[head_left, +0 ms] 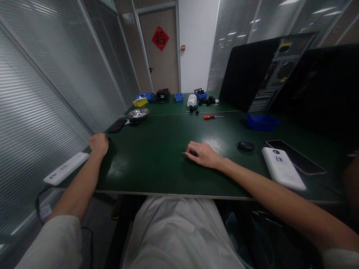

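My left hand (98, 144) rests closed at the left edge of the green table (157, 149), with a small dark item just showing beyond its fingers; what it is cannot be made out. Near the table's middle, my right hand (204, 154) has its fingers closed round a small black object (193, 152) with a thin tip pointing left. A black mouse-shaped object (246, 146) lies to the right of that hand. Farther back is a screwdriver (210, 117) with an orange and black handle.
A metal bowl (138, 114) and dark phone (117, 126) are at the back left. White power banks (282, 168) lie at both sides. A blue tray (262, 122) sits before a computer tower (252, 71). Small bins and black parts line the back.
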`<action>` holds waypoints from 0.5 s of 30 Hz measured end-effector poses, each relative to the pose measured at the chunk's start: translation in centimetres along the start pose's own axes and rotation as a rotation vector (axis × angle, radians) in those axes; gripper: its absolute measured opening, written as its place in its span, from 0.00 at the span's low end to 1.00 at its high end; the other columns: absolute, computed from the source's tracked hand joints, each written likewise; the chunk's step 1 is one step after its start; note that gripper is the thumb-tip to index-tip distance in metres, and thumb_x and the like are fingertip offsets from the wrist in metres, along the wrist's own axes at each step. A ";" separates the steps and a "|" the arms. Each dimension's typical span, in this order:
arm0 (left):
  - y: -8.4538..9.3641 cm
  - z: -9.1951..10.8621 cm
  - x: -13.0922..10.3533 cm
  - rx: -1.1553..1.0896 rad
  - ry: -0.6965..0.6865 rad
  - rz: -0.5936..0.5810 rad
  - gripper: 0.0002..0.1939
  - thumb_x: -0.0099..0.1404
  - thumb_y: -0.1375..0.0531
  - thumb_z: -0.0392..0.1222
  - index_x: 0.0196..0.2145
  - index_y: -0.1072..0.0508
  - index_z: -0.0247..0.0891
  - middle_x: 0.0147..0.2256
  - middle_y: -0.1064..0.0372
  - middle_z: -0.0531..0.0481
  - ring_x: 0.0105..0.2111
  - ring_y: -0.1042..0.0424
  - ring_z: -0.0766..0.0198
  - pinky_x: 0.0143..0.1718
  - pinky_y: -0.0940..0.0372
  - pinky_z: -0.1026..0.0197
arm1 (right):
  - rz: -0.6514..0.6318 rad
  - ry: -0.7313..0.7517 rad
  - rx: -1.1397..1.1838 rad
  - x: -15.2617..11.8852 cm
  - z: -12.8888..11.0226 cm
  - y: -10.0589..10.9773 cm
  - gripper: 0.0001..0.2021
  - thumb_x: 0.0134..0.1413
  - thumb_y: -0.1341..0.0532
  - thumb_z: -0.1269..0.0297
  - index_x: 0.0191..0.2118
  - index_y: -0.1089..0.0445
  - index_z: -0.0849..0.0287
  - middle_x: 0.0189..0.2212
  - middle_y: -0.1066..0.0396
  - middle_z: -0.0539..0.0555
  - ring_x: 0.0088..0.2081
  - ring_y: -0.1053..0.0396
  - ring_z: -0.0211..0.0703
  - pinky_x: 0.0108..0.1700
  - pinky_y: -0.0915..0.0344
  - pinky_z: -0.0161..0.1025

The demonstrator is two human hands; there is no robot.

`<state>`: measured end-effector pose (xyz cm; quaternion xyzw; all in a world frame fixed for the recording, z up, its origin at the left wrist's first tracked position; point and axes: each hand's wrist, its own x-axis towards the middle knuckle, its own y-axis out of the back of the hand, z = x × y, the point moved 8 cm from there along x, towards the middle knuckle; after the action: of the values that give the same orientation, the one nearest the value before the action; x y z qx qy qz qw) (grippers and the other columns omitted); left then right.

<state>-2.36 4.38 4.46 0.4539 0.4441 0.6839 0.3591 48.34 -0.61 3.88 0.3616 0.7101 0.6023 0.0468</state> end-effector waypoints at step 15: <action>-1.6 31.1 -13.8 -0.514 -0.918 -0.350 0.08 0.67 0.36 0.43 0.38 0.18 0.38 0.39 0.24 0.46 0.39 0.27 0.59 0.44 0.35 0.58 | 0.008 -0.048 -0.031 0.0 1.1 -0.5 0.08 0.68 0.42 0.58 0.42 0.30 0.56 0.39 0.29 0.52 0.34 0.33 0.39 0.34 0.46 0.36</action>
<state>31.53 1.30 4.83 0.5226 0.1297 0.4322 0.7233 48.69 0.26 3.14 0.3781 0.6980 0.6044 0.0672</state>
